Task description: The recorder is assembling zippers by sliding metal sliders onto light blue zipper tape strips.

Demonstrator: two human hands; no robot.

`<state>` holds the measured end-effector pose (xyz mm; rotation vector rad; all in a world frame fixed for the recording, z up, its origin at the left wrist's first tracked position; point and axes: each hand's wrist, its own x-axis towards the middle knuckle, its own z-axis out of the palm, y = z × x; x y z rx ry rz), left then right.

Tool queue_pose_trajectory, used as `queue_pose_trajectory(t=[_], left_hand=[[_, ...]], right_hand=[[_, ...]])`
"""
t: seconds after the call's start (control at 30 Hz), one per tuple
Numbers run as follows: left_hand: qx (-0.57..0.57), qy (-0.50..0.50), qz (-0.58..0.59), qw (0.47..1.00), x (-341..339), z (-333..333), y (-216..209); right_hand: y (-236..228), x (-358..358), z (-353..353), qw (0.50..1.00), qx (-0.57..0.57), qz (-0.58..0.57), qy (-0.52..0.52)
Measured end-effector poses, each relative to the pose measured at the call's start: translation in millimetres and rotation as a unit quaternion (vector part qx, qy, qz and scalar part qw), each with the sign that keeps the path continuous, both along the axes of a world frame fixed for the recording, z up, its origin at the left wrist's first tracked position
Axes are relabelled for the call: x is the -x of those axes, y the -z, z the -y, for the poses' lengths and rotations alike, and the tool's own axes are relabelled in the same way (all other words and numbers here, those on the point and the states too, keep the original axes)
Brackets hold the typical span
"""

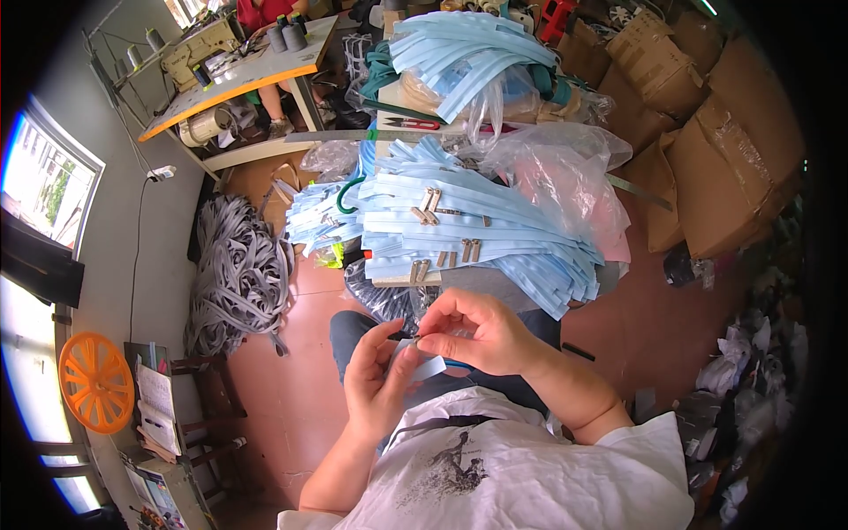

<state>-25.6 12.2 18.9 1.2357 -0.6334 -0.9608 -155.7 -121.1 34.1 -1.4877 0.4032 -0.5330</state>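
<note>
Grey strips (237,274) heap on the reddish floor (305,406) at left. The left hand (373,371) pinches a pale blue strip (429,369), mostly hidden, its visible end jutting rightward past the thumb, tilted slightly up. Above, the right hand (484,336), fingertips closed, pinches a small dark piece (415,341), hard to make out.

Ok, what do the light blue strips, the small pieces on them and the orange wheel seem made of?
Light blue strips: probably fabric, matte, as they drape and bend softly; fibre unclear. Small pieces: likely metal, shiny, judging by silvery glints. Orange wheel: perhaps plastic, smooth, given its even, bright colour.
</note>
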Motion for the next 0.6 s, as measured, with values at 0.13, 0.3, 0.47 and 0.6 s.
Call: queue_pose_trajectory(t=[0.13,0.3,0.47,0.6], left_hand=[[-0.004,0.030,0.035,0.999,-6.1,-3.3,8.2],[0.023,0.003,0.004,1.000,-7.1,-1.2,10.9],[0.058,-0.043,0.027,0.997,-7.5,3.2,10.1],[0.073,-0.071,0.029,0.994,-7.4,2.4,13.0]], right_hand=[[1.1,1.3,1.0,1.000,-0.007,0.006,-0.011],[3.0,-1.5,0.7,0.998,0.056,0.004,0.005],[0.0,-2.9,-0.3,0.997,0.073,0.031,0.027],[-5.1,-2.4,-3.4,0.996,0.067,0.060,0.007]])
